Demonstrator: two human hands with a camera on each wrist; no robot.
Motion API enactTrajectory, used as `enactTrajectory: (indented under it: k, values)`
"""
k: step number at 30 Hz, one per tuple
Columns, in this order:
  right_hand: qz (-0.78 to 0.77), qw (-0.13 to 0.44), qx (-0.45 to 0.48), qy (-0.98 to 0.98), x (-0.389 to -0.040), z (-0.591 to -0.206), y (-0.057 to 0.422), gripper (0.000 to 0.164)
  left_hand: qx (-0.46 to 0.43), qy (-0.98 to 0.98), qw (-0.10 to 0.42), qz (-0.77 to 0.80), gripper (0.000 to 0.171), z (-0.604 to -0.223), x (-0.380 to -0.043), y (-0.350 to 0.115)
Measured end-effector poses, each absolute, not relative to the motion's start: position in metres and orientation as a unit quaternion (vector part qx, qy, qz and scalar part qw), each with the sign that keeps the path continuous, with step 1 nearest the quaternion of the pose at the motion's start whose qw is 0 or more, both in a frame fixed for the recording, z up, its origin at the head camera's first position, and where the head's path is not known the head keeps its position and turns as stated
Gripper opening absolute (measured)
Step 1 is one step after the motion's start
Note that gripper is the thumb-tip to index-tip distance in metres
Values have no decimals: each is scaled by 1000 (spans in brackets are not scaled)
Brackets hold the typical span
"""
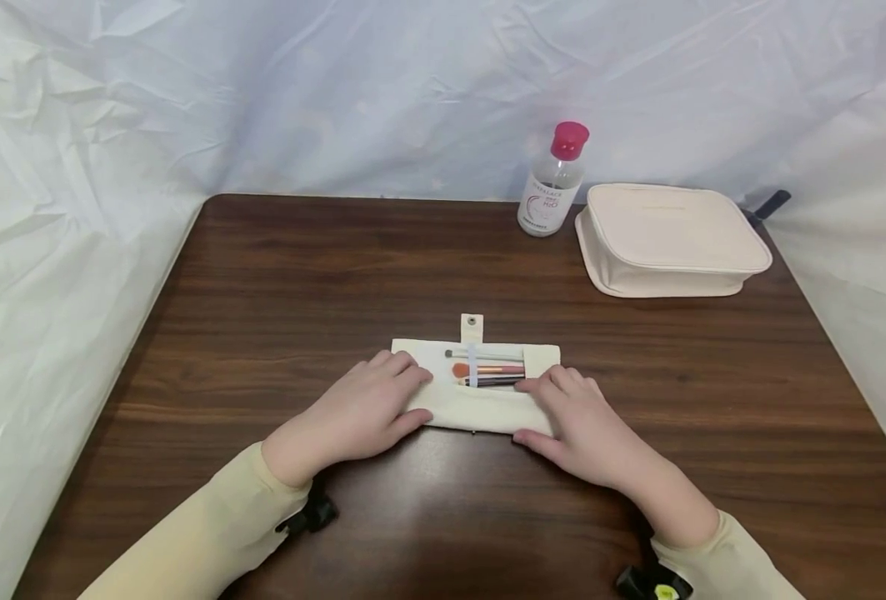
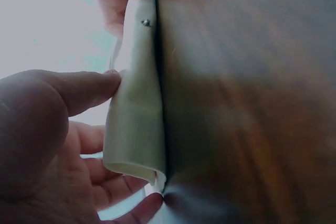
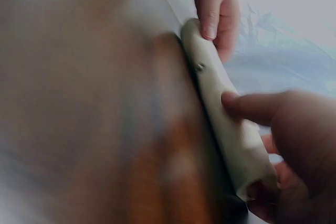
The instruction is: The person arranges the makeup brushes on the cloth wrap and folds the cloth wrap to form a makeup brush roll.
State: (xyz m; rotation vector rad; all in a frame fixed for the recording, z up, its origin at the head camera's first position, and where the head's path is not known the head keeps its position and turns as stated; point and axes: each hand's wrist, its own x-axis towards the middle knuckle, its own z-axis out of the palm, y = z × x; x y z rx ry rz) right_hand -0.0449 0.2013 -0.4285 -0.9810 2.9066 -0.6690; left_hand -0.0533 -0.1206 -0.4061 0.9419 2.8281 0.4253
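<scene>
A cream fabric brush roll [image 1: 480, 410] lies on the table, its near side rolled over into a tube. Several makeup brushes [image 1: 491, 369] show in the open part, under a pale elastic band [image 1: 473, 367]. From the far edge sticks out a tab [image 1: 472, 327] with a metal snap. My left hand [image 1: 367, 408] holds the left end, thumb on the near side and fingers over the top. The right hand [image 1: 581, 421] grips the right end the same way. Both wrist views show a small snap stud [image 2: 146, 23] on the tube's outer face.
At the back of the brown wooden table [image 1: 322, 275] stands a clear bottle [image 1: 548, 200] with a pink cap. Right of it lies a pale pink case [image 1: 675, 229], with a black handle-like thing [image 1: 773, 204] behind. White sheeting [image 1: 382, 92] hangs around the table.
</scene>
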Motion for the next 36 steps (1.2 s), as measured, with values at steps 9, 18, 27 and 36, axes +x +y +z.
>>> enactTrajectory:
  k: [9, 18, 27, 36]
  values:
    - [-307, 46, -310, 899, -53, -422, 202, 19, 278, 947, 83, 139, 13, -409, -61, -114]
    - [-275, 15, -236, 932, -59, -425, 192, 10, 250, 961, 29, 119, 8, -409, -55, -105]
    - [-190, -9, -257, 948, -62, -423, 183, 13, 348, 936, -20, 42, 30, -407, -34, -96]
    - [-165, -111, -267, 943, -57, -425, 181, 15, 371, 928, 20, -15, 52, -401, -20, -90]
